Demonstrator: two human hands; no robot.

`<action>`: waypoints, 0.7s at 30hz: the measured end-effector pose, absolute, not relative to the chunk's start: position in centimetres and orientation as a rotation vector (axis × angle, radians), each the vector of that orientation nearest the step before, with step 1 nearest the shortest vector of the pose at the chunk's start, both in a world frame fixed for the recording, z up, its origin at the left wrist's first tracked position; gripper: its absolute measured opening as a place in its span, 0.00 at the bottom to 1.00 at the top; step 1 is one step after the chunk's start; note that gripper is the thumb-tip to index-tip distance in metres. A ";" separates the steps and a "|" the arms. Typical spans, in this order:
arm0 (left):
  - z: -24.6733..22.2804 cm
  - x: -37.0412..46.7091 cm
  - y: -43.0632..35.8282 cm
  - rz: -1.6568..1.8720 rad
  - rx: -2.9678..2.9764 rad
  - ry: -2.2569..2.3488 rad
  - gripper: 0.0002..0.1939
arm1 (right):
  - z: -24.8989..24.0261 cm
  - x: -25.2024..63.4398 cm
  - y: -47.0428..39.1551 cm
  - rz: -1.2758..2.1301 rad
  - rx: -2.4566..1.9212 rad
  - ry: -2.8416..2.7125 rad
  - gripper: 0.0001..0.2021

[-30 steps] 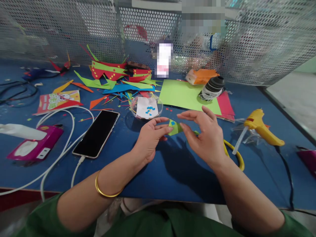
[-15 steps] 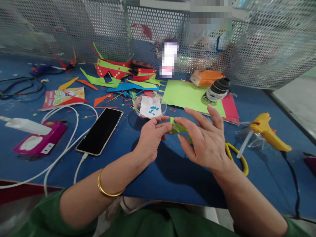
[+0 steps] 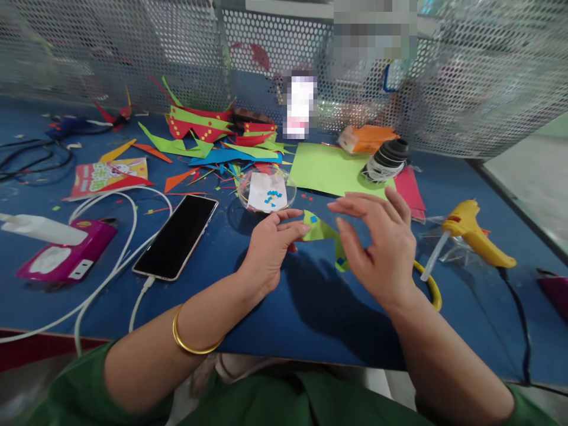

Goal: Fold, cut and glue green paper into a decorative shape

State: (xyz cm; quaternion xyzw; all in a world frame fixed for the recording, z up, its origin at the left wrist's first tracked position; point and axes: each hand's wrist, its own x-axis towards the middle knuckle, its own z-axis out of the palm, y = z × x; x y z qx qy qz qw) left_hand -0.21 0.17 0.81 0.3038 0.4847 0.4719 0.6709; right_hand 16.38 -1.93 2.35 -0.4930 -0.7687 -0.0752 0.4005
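Observation:
My left hand [image 3: 270,245] pinches a cut piece of green paper [image 3: 323,231] between thumb and fingers, above the blue table. A small blue square [image 3: 313,219] shows on its upper left part, and more blue sits at its lower right end. My right hand [image 3: 379,254] is just right of the paper, thumb and fingers apart, with nothing visible between them. Behind my left hand stands a round clear dish [image 3: 242,192] with white paper [image 3: 257,188] and several tiny blue pieces [image 3: 273,196]. Yellow handles [image 3: 435,293], perhaps of scissors, are partly hidden by my right wrist.
A yellow glue gun [image 3: 477,234] lies at right, a phone [image 3: 177,236] and purple power strip [image 3: 95,239] at left with white cables. Cut paper masks [image 3: 199,124], green sheets [image 3: 328,168] and a black roll [image 3: 388,160] lie behind, before a perforated metal screen [image 3: 275,35].
My right hand has drawn away from the green paper to the right, uncovering the blue square on it. My left hand still holds the paper in about the same place.

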 end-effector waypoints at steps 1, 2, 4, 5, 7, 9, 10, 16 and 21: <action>0.8 -0.2 0.2 1.060 0.682 1.096 0.21 | 2.3 16.5 -1.8 -0.089 -1.316 -1.885 0.08; 0.7 -0.2 0.2 1.056 0.680 1.098 0.21 | 2.2 16.6 -1.6 0.032 -1.369 -1.843 0.07; 0.7 -0.2 0.2 1.047 0.674 1.094 0.22 | 2.0 16.8 -1.4 0.275 -1.420 -1.800 0.06; 0.7 -0.2 0.2 1.040 0.673 1.087 0.22 | 1.9 16.8 -1.3 0.365 -1.429 -1.785 0.06; 0.7 -0.2 0.1 1.011 0.677 1.063 0.22 | 1.8 17.0 -1.2 0.447 -1.426 -1.776 0.07; 0.7 -0.2 0.1 0.952 0.696 1.038 0.21 | 1.7 17.0 -1.1 0.424 -1.421 -1.781 0.09; 0.7 -0.3 0.1 0.916 0.711 1.033 0.19 | 1.7 17.0 -1.1 0.390 -1.420 -1.789 0.09; 0.7 -0.3 0.0 0.848 0.795 1.086 0.11 | 2.6 17.2 -1.2 0.159 -1.384 -1.893 0.06; 0.7 -0.4 0.2 0.892 0.760 1.089 0.13 | 5.1 23.6 -2.4 -0.406 -1.687 -1.686 0.14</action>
